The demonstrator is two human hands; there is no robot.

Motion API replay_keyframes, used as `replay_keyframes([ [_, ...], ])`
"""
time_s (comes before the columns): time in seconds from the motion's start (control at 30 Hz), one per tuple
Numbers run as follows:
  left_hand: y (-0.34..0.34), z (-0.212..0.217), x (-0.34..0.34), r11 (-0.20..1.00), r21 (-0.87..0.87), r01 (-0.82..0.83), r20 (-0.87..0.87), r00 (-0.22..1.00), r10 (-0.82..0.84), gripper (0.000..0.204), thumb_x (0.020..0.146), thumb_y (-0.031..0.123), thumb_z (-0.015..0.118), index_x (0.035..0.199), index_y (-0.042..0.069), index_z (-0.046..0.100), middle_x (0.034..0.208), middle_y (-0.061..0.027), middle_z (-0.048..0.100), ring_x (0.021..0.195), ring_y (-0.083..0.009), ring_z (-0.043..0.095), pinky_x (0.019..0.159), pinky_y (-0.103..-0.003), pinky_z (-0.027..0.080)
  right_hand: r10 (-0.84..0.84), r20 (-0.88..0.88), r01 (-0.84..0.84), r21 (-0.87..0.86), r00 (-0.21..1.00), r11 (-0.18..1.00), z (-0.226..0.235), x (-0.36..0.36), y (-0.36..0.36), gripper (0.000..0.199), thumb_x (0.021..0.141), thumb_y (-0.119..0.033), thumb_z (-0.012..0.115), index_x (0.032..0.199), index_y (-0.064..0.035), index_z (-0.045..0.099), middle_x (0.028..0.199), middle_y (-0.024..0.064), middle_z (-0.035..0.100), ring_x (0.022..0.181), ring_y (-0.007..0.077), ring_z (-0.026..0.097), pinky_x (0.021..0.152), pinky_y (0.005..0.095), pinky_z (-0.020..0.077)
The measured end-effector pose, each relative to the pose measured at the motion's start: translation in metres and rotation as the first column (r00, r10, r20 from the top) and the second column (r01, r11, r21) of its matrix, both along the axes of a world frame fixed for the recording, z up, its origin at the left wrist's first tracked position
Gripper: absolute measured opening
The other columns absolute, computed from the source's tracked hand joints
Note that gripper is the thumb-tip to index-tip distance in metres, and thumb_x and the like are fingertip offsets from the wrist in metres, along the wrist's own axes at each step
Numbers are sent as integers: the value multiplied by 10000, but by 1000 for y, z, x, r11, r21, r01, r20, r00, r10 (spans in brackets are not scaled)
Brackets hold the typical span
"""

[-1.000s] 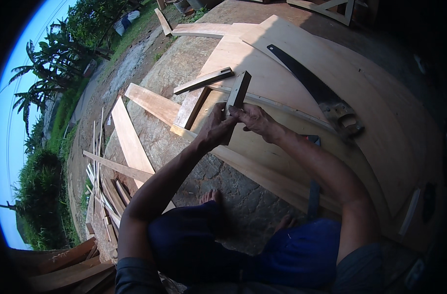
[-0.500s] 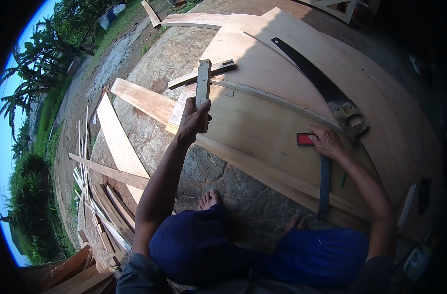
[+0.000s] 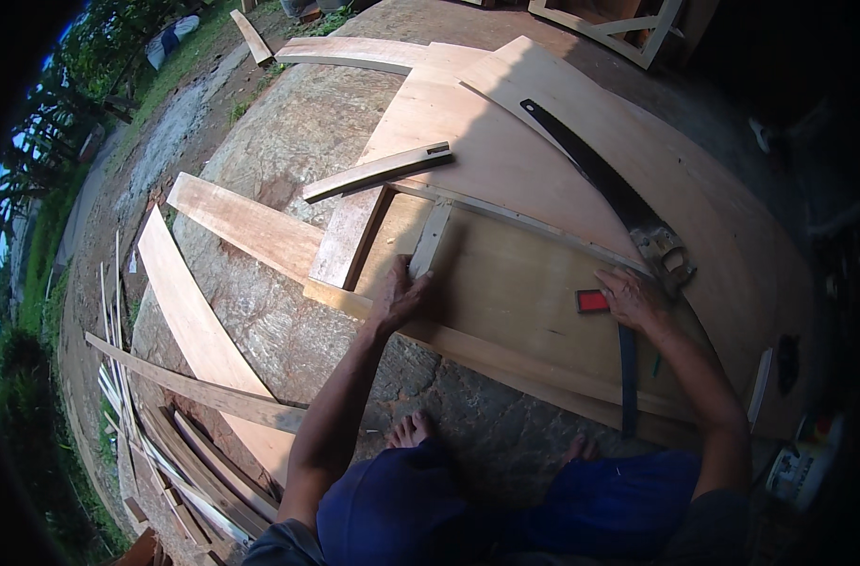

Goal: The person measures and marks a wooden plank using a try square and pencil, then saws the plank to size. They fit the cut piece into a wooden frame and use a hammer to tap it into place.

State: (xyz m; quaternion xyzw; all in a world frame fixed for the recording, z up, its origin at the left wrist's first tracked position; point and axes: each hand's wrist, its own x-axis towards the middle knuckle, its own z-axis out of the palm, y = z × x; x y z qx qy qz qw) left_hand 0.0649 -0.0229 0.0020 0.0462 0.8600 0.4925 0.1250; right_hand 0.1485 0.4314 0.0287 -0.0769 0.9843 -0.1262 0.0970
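Head-worn fisheye, steeply downward, close over plywood sheet (image 3: 505, 283)

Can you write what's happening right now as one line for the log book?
left hand: presses short wooden strip flat on plywood sheet | right hand: rests beside red pencil sharpener | handsaw: lying untouched

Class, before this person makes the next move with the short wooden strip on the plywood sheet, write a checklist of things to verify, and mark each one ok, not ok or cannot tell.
1. Left hand on short grey wooden strip: ok, fingers touch its near end.
2. Strip lying flat on pale plywood sheet: ok.
3. Strip square to long thin batten: cannot tell, fisheye bends edges.
4. Right hand beside small red block: ok.
5. Long dark handsaw clear of both hands: not ok, its handle lies close to the right hand.
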Motion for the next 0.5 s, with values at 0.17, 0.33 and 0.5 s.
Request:
replay_keyframes([
  [0.17, -20, -10, -11, 976, 21, -215, 34, 976, 215, 515, 979, 373, 652, 1280, -20, 512, 1039, -271, 684, 958, -381, 689, 835, -467, 525, 219, -183, -235, -71, 958, 969, 10, -35, -68, 286, 912, -68, 582, 1186, -56, 664, 1078, 138, 661, 1030, 362, 657, 857, 462, 563],
  [0.33, -37, -32, -16, 893, 315, -321, 61, 946, 318, 467, 980, 353, 669, 1254, -4, 548, 938, -142, 674, 811, -198, 651, 717, -369, 522, 301, -130, -323, -209, 945, 923, -8, -125, -202, 213, 924, -85, 570, 1124, -104, 641, 1110, 139, 653, 1038, 370, 659, 853, 473, 567],
  [0.5, -26, -24, -18, 906, 310, -289, 49, 956, 288, 450, 969, 323, 696, 1229, -23, 574, 952, -118, 671, 844, -176, 637, 747, -351, 522, 256, -186, -276, -91, 949, 957, -29, -163, -259, 285, 924, -84, 569, 1204, -63, 615, 1309, 173, 593, 1122, 391, 633, 900, 477, 564],
])
